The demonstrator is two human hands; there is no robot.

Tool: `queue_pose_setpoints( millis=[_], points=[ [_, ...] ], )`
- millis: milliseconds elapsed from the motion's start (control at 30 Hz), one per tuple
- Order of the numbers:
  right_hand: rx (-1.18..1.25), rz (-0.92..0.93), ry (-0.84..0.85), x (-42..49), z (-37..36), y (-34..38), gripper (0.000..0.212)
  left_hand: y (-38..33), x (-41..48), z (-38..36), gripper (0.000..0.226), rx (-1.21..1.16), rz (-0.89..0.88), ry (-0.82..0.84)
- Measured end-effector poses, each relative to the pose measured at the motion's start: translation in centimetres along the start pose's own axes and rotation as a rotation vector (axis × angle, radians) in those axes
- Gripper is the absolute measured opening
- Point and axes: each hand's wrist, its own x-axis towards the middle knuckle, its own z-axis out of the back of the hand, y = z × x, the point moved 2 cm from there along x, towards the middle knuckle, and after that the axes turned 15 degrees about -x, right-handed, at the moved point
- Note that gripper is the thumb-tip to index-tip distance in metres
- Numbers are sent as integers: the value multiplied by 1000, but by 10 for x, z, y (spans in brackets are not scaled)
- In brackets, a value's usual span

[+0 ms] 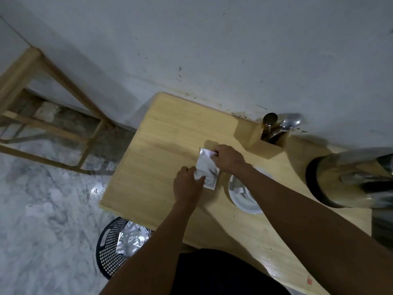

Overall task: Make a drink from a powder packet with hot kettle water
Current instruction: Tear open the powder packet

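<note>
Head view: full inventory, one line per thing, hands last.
packet: 1, silver, above the table, gripped by both hands
cup: 1, white, on table right of packet, partly hidden by the right forearm
kettle: 1, steel with black trim, table's right edge
holder: 1, wooden, on table by the wall
spoons: number unclear, metal, standing in holder
table: 1, light wood, against white wall
bin: 1, black mesh, on floor left of table, silver wrappers inside
frame: 1, light wood, upper left on marble floor
left hand: pinches packet's lower edge
right hand: pinches packet's top corner
</note>
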Motion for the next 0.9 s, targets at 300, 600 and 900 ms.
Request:
queue_pose_setpoints(
  millis=[300,600,900],
  points=[
    [442,169,-53,-54,39,7,21,-28,10,44,40,-393,-88,-23],
    [520,214,-311,-94,65,9,20,-77,-5,78,19,-519,-194,249],
    [341,290,-331,-120,99,14,12,-108,-19,92,16,-393,-382,349]
  ],
)
